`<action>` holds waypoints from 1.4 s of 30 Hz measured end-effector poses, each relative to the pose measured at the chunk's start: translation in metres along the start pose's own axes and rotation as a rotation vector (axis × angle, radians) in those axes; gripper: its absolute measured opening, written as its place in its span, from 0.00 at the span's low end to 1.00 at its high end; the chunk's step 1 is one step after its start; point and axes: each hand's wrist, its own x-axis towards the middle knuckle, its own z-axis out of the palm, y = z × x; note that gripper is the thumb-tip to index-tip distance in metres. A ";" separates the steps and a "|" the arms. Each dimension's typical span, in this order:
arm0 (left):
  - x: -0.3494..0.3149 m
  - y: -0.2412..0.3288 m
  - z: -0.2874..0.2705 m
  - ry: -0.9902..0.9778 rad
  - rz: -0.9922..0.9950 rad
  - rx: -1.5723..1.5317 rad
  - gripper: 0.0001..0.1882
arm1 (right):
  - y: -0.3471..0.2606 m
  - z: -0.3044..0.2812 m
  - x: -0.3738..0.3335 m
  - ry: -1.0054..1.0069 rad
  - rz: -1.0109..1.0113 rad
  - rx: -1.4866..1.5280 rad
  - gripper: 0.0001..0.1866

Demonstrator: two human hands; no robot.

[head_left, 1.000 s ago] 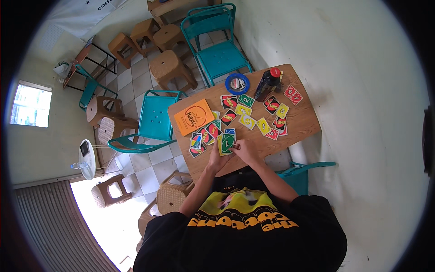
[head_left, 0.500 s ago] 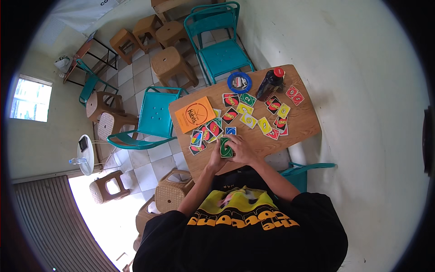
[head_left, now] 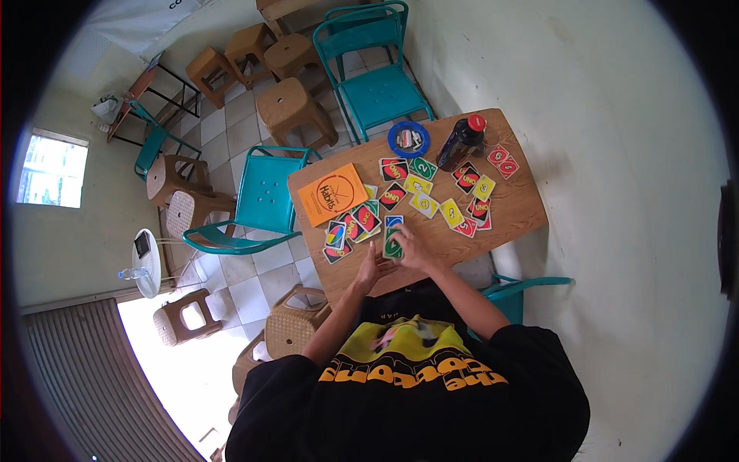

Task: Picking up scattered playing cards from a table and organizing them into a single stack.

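Note:
My right hand (head_left: 414, 250) is closed on a green playing card (head_left: 392, 246), pinched at its right side. The card's top edge overlaps a blue card (head_left: 393, 222) lying flat on the wooden table (head_left: 439, 254). To the left of the green card is my left hand (head_left: 371, 271), thumb and fingers apart, close to the card's lower end. I see nothing in it. Face-down cards with black borders and red ovals (head_left: 366, 218) lie in a loose heap just beyond, with a multicoloured card (head_left: 336, 235) among them.
An orange booklet (head_left: 332, 194) lies at the table's left. Yellow cards (head_left: 424, 204) and red cards (head_left: 503, 161) are spread across the middle and right. Farther back stand a blue ashtray (head_left: 408, 139) and a dark bottle (head_left: 459, 146) with a red cap. Teal chairs (head_left: 265, 192) surround the table.
The green card has shifted slightly forward and right in my right hand, toward the blue card. My left hand has come away from it and its fingers have spread.

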 end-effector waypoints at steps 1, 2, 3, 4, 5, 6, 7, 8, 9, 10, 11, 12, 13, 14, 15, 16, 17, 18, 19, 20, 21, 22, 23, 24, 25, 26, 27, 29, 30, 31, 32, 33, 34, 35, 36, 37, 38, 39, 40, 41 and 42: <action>-0.002 -0.001 0.005 0.056 0.013 0.004 0.44 | 0.014 0.000 0.001 0.030 0.011 -0.041 0.28; -0.003 0.000 0.009 0.048 0.004 0.009 0.44 | 0.028 -0.002 0.001 0.061 0.024 -0.082 0.29; -0.008 0.000 0.000 0.036 0.013 0.029 0.43 | 0.030 -0.003 0.005 0.008 0.055 -0.161 0.28; -0.013 0.000 -0.008 0.022 0.021 0.049 0.43 | 0.031 -0.003 0.010 0.005 0.048 -0.156 0.28; -0.016 0.000 -0.015 0.029 0.024 0.047 0.43 | 0.032 -0.003 0.014 -0.021 0.042 -0.213 0.28; -0.019 -0.001 -0.020 0.023 0.033 0.043 0.42 | 0.032 -0.003 0.017 -0.047 0.038 -0.270 0.28; -0.021 -0.001 -0.024 0.017 0.042 0.038 0.42 | 0.032 -0.002 0.020 -0.049 0.034 -0.266 0.28; -0.024 -0.002 -0.028 0.022 0.043 0.036 0.42 | 0.032 -0.002 0.024 -0.051 0.022 -0.271 0.28; -0.026 -0.002 -0.030 0.032 0.045 0.035 0.41 | 0.033 -0.001 0.026 -0.053 0.010 -0.276 0.29; -0.028 -0.002 -0.032 0.041 0.046 0.035 0.40 | 0.033 0.000 0.028 -0.055 -0.001 -0.281 0.30; -0.030 -0.002 -0.033 0.046 0.048 0.032 0.40 | 0.033 0.001 0.030 -0.058 -0.004 -0.278 0.30; -0.032 -0.002 -0.034 0.049 0.046 0.028 0.40 | 0.035 0.003 0.031 -0.088 0.021 -0.287 0.29; -0.034 -0.002 -0.034 0.053 0.044 0.023 0.39 | 0.036 0.005 0.032 -0.118 0.045 -0.296 0.28; -0.036 -0.002 -0.033 0.057 0.043 0.023 0.39 | 0.036 0.008 0.032 -0.119 0.044 -0.292 0.28; -0.037 -0.003 -0.034 0.061 0.041 0.003 0.39 | 0.038 0.012 0.033 -0.110 0.038 -0.306 0.29; -0.038 -0.003 -0.035 0.066 0.039 -0.017 0.38 | 0.040 0.017 0.035 -0.101 0.032 -0.319 0.29; -0.040 -0.004 -0.036 0.071 0.040 -0.015 0.38 | 0.042 0.021 0.036 -0.101 0.029 -0.315 0.29; -0.040 -0.003 -0.034 0.070 0.042 -0.008 0.38 | 0.047 0.025 0.036 -0.088 0.039 -0.300 0.30; -0.041 -0.002 -0.032 0.069 0.043 0.000 0.38 | 0.053 0.029 0.035 -0.074 0.051 -0.284 0.31; -0.041 -0.003 -0.030 0.067 0.039 0.006 0.38 | 0.058 0.032 0.033 -0.069 0.056 -0.283 0.31; -0.042 -0.002 -0.029 0.075 0.037 0.014 0.37 | 0.060 0.034 0.034 -0.046 0.040 -0.260 0.31; -0.043 -0.002 -0.028 0.080 0.035 0.023 0.37 | 0.061 0.035 0.035 -0.022 0.027 -0.238 0.31; -0.042 -0.001 -0.026 0.076 0.033 0.030 0.37 | 0.064 0.035 0.034 -0.015 0.032 -0.239 0.31; -0.042 -0.001 -0.029 0.067 0.029 0.021 0.36 | 0.060 0.035 0.036 -0.039 0.032 -0.260 0.32; -0.042 -0.002 -0.031 0.057 0.025 0.013 0.35 | 0.057 0.033 0.037 -0.063 0.034 -0.283 0.32; -0.042 -0.001 -0.034 0.058 0.023 0.018 0.35 | 0.053 0.032 0.037 -0.059 0.037 -0.279 0.32; -0.041 -0.001 -0.035 0.059 0.020 0.032 0.35 | 0.051 0.029 0.036 -0.035 0.028 -0.239 0.31; -0.041 0.000 -0.037 0.056 0.011 0.051 0.34 | 0.046 0.022 0.033 -0.006 0.027 -0.200 0.30; -0.041 0.001 -0.035 0.052 0.021 0.055 0.33 | 0.051 0.019 0.029 0.123 0.061 -0.192 0.28; -0.039 0.002 -0.034 0.049 0.031 0.057 0.32 | 0.056 0.017 0.026 0.251 0.093 -0.183 0.26; -0.037 0.003 -0.032 0.038 0.026 0.063 0.32 | 0.066 0.007 0.023 0.329 0.112 -0.186 0.25; -0.036 0.005 -0.031 0.038 0.032 0.049 0.32 | 0.077 -0.001 0.019 0.361 0.220 -0.260 0.26; -0.034 0.006 -0.026 0.029 0.035 0.038 0.32 | 0.095 -0.011 0.011 0.397 0.335 -0.342 0.27; -0.030 0.006 -0.020 0.013 0.028 0.044 0.32 | 0.112 -0.023 0.001 0.402 0.427 -0.491 0.29; -0.032 0.006 -0.025 0.012 0.042 0.026 0.31 | 0.111 -0.027 -0.001 0.364 0.526 -0.558 0.30; -0.033 0.006 -0.028 0.005 0.052 0.010 0.31 | 0.108 -0.035 -0.006 0.327 0.630 -0.630 0.31; -0.033 0.007 -0.030 0.010 0.053 0.011 0.31 | 0.106 -0.044 -0.003 0.239 0.736 -0.593 0.33; -0.032 0.007 -0.027 0.002 0.055 0.009 0.31 | 0.109 -0.051 -0.006 0.243 0.741 -0.597 0.33; -0.030 0.008 -0.025 -0.005 0.059 0.006 0.31 | 0.112 -0.056 -0.009 0.218 0.755 -0.596 0.33; -0.028 0.009 -0.023 -0.009 0.058 0.009 0.31 | 0.113 -0.060 -0.009 0.192 0.767 -0.594 0.33; -0.028 0.009 -0.021 -0.020 0.053 0.015 0.30 | 0.114 -0.061 -0.009 0.194 0.770 -0.593 0.33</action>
